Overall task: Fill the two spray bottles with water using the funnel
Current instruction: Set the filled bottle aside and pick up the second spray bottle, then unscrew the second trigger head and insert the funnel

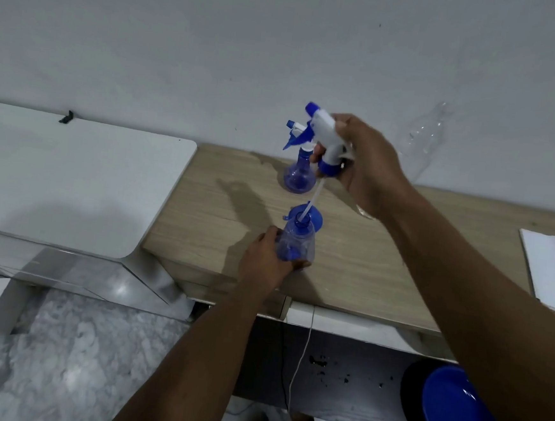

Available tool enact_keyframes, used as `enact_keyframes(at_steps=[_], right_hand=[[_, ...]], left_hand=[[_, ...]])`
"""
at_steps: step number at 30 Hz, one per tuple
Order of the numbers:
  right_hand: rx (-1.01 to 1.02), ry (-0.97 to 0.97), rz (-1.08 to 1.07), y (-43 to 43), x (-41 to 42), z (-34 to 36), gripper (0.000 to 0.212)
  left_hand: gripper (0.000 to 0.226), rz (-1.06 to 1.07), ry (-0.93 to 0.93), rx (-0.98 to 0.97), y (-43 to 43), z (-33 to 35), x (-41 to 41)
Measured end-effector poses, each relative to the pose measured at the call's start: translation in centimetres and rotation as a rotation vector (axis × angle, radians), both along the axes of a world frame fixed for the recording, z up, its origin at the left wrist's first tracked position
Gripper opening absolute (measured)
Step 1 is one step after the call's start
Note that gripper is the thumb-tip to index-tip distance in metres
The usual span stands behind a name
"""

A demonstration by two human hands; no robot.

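My left hand (pixel 267 257) grips the body of an open blue spray bottle (pixel 298 243) standing near the front edge of the wooden table (pixel 222 219). My right hand (pixel 362 164) holds a white and blue spray head (pixel 325 137) above it, and the head's dip tube (pixel 311 201) reaches down into the bottle's neck. A blue funnel (pixel 315 217) lies on the table just behind this bottle. A second blue spray bottle (pixel 297 175) with its spray head on stands farther back, near the wall.
A clear plastic bottle (pixel 424 139) stands behind my right hand by the wall. White paper (pixel 550 268) lies at the table's right. A white table (pixel 73 177) adjoins on the left. A blue basin (pixel 462 414) sits below at the right.
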State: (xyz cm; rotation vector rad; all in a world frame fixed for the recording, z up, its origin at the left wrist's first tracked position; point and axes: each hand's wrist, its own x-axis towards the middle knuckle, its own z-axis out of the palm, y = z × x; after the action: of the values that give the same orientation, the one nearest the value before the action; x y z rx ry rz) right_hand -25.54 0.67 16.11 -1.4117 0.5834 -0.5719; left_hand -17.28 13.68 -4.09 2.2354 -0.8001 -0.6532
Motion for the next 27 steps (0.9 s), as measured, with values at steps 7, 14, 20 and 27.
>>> enact_keyframes(at_steps=[7, 14, 20, 27], right_hand=[[-0.151, 0.127, -0.070, -1.5, -1.0, 4.1, 0.016], [-0.313, 0.269, -0.132, -3.0, -1.8, -1.0, 0.017], [-0.533, 0.833, 0.017, -3.9, -3.1, -14.8, 0.026], [-0.713, 1.193, 0.187, -3.3, -3.0, -19.6, 0.038]], left_hand=[[0.082, 0.005, 0.015, -0.003, -0.2, 0.6, -0.1], [0.087, -0.002, 0.008, -0.030, 0.2, 0.5, -0.2], [0.077, -0.051, -0.068, -0.001, 0.1, 1.0, 1.1], [0.083, 0.031, -0.070, -0.022, 0.2, 0.1, 0.8]])
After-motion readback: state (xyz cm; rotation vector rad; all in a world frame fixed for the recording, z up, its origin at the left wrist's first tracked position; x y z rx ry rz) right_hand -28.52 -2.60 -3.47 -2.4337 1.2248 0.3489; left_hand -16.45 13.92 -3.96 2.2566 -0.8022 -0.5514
